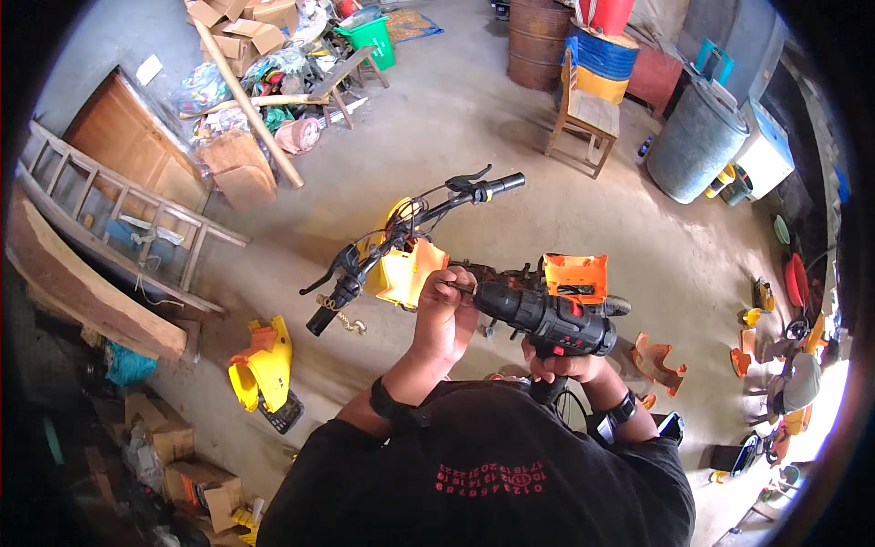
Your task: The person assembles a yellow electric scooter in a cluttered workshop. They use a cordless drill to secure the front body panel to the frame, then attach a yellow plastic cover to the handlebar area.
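Note:
A black cordless drill [547,317] is held sideways in front of my chest, its chuck pointing left. My right hand [567,365] is wrapped round its grip. At the chuck end, the fingers of my left hand [445,314] pinch a thin dark driver bit [460,287]. Just beyond the drill is a small ride-on vehicle with black handlebars [401,239] and cables. A yellow and orange plastic panel [410,273] covers its front. An orange plastic piece [576,276] sits farther back on it, and the drill partly hides the frame.
A yellow plastic body part [262,365] lies on the floor to the left. Orange panels [658,365] lie at the right. A wooden ladder [118,214] leans by the left wall. A wooden chair [588,118], metal drums [697,137] and a green bin [372,44] stand farther off.

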`<state>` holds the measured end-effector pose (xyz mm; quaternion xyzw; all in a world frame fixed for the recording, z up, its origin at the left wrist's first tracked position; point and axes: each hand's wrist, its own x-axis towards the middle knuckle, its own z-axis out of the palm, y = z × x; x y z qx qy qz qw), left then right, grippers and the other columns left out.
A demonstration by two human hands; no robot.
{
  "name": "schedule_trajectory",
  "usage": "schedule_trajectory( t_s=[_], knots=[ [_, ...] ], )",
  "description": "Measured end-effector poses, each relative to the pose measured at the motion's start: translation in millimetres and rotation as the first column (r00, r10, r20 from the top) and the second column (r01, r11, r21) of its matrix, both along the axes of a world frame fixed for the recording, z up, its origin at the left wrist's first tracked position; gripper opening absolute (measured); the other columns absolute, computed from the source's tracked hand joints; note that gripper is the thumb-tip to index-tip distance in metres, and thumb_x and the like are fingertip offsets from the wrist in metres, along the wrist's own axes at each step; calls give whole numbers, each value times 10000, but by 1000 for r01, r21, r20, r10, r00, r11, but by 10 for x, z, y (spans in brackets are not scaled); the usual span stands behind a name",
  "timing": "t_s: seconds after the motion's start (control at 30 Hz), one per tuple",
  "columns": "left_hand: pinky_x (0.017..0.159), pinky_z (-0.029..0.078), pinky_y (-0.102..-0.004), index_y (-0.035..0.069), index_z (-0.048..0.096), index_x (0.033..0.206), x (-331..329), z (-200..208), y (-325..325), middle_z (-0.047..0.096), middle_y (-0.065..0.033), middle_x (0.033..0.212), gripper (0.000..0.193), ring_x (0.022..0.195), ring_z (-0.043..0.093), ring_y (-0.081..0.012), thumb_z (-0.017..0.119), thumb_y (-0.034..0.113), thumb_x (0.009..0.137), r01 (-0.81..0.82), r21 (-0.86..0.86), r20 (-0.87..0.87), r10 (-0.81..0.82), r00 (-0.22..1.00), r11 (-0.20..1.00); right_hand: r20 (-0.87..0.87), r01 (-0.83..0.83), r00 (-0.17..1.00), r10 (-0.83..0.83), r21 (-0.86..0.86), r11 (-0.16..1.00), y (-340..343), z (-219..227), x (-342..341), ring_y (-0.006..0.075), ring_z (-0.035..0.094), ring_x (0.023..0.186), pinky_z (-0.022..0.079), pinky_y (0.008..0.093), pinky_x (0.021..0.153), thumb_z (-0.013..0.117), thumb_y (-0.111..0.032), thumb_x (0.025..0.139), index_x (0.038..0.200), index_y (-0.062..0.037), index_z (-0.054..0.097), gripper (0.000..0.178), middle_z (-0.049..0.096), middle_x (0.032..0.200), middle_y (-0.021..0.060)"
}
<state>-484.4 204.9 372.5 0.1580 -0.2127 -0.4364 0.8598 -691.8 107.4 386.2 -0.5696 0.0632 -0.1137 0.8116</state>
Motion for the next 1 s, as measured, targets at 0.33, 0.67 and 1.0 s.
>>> schedule_trajectory(
  t_s=[0.33, 0.67, 1.0],
  knots=[
    [969, 453, -412, 200, 594, 1064, -50, 106, -4, 590, 74, 1026, 291, 976, 578, -137, 699, 369, 851, -104, 164, -56, 114, 992, 981, 33, 48, 999, -40, -344, 938, -42, 94, 54, 153, 610, 708, 503, 309, 673, 661, -71, 770, 1053, -30, 609, 291, 617, 838, 69],
    [943, 437, -612, 232, 551, 1069, -103, 181, -110, 543, 92, 1018, 196, 947, 567, -121, 550, 388, 950, 248, -30, -113, -249, 962, 968, 303, 288, 943, -137, -542, 789, 31, -166, -178, 215, 630, 841, 505, 342, 790, 680, -56, 762, 1208, 17, 562, 467, 656, 1027, 139],
    [914, 504, -331, 186, 600, 1114, -162, 134, -288, 615, 51, 1027, 213, 979, 611, -99, 514, 336, 990, 383, 128, -191, -356, 915, 915, 229, 411, 909, -347, -629, 660, 235, 106, -370, 299, 676, 820, 519, 379, 750, 664, -93, 761, 1402, 26, 409, 699, 659, 1097, 224]
  ],
)
